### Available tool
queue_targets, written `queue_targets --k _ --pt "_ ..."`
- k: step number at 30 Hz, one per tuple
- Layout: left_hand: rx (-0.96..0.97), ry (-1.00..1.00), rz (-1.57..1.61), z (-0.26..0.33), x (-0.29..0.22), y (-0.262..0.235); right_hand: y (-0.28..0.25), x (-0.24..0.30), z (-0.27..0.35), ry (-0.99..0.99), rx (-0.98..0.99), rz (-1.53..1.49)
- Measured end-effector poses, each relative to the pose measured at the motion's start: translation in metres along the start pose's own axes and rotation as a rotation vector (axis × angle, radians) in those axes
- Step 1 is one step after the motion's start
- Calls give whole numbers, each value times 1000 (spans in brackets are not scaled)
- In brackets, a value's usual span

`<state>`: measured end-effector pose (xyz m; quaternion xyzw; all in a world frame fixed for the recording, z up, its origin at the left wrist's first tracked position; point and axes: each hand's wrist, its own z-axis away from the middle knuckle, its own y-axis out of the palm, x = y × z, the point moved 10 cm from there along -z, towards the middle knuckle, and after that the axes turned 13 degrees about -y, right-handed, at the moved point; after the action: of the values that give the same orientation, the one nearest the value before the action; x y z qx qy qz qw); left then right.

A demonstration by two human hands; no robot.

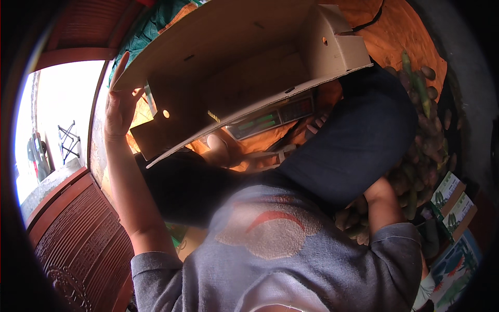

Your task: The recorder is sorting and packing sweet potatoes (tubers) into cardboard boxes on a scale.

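Head view: cardboard box [244, 67] tilted up, wide opening toward the grey shirt [338, 260]; no contents show in the visible interior.
Left hand [119, 112]: at the box's left edge, thumb inside and fingers outside, apparently pinching the wall between them.
Right hand: cannot tell its state; the right forearm [383, 205] goes out of sight behind the bent leg [358, 135], right of the box (fingers fully hidden).
Scale [267, 121]: under the box's near edge, partly covered by it, showing green.
Produce pile [423, 135]: right of the box, beyond the leg; brownish pieces, a few long green ones.
Orange sheet [408, 39]: under the scale, spreading out right of the box.
Small cartons [458, 216]: right of the box, past the pile.
Progress: looks early; box formed and raised, no produce seen in it, pile outside. Remaining steps can't be pinned down here.
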<state>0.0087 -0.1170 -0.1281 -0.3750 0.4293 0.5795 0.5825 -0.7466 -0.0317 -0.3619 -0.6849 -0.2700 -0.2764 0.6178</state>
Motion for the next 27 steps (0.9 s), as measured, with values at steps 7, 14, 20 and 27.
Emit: queue_targets --k 7,14,20,27 --pt "-9 1 62 -11 5 -4 0 -1 29 -43 45 189" --pt "31 49 114 -2 4 -6 -1 10 56 -122 114 388" --pt "-12 61 115 11 6 -28 -8 33 82 -211 173 574" --pt "34 184 18 22 -25 -12 -20 81 77 -361 185 820"
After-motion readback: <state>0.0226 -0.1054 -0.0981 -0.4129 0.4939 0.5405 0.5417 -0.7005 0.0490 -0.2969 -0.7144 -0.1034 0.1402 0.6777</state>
